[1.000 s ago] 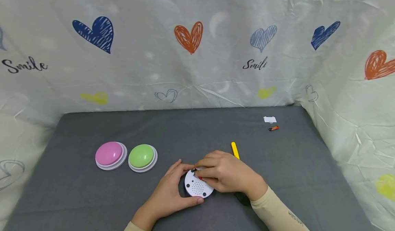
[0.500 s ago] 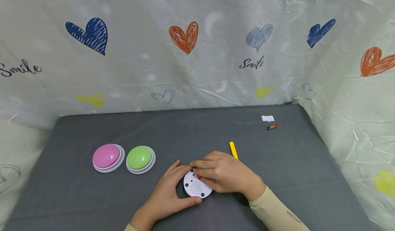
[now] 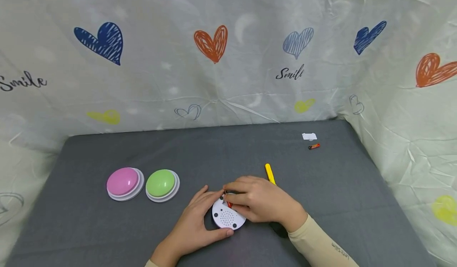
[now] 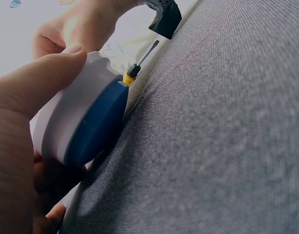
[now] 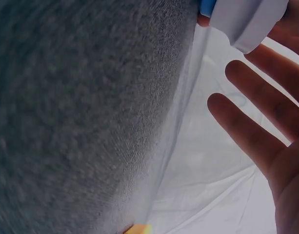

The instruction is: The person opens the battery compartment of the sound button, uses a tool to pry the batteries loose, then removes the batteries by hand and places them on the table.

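A round push button (image 3: 226,218) lies upside down, its white base with speaker holes and dark feet facing up. In the left wrist view its blue dome (image 4: 98,124) faces the table. My left hand (image 3: 196,222) grips the button by its rim, thumb on the near side and fingers at the far side. My right hand (image 3: 255,199) is over the base's right part, hiding much of it, and its fingertips pinch a small red battery (image 3: 229,205) at the base. In the right wrist view, the outer fingers (image 5: 247,129) of that hand are extended.
A pink push button (image 3: 122,181) and a green one (image 3: 160,183) stand to the left. A yellow-handled screwdriver (image 3: 270,173) lies beyond the right hand. Farther back at right are a loose battery (image 3: 314,146) and a white cover (image 3: 309,136). A printed curtain (image 3: 150,72) hangs behind the table.
The right fingertips have shifted slightly at the base, and more of the red battery shows than a second ago. The left hand keeps its grip. The head view has turned slightly right.
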Demonstrator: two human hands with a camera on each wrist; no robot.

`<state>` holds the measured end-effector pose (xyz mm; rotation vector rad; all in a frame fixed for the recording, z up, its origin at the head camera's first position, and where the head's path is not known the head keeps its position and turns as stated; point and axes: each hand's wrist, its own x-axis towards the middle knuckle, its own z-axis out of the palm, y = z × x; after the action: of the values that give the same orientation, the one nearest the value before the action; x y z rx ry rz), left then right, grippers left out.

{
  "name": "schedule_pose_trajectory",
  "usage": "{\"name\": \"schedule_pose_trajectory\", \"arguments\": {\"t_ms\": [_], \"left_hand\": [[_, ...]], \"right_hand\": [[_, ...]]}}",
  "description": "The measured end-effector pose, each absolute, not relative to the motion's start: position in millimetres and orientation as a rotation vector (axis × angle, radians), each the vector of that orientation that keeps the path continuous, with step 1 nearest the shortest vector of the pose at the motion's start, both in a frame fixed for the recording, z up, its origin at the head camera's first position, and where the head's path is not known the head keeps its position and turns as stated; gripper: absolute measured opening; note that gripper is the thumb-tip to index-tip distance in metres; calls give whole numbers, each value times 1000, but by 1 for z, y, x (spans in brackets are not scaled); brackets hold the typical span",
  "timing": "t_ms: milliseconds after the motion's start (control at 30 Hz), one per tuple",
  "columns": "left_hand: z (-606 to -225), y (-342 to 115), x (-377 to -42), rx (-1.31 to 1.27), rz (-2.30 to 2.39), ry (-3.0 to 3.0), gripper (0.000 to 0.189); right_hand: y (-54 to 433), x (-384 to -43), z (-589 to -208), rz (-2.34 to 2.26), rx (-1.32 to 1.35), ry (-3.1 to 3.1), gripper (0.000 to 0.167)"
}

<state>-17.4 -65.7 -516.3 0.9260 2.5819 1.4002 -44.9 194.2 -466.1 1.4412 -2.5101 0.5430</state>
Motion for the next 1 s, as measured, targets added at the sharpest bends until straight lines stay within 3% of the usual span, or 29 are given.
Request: {"name": "schedule_pose_trajectory", "arguments": {"t_ms": [667,1000], "left_hand": [[-516,-64,-17,883,1376,2598,97],[-517,-64,-17,872,1359,2624,97]], "right_hand": [[190,-46,-468,606,1366,-2395,24],[204,-55,-464,408,1207,-2391,18]]}}
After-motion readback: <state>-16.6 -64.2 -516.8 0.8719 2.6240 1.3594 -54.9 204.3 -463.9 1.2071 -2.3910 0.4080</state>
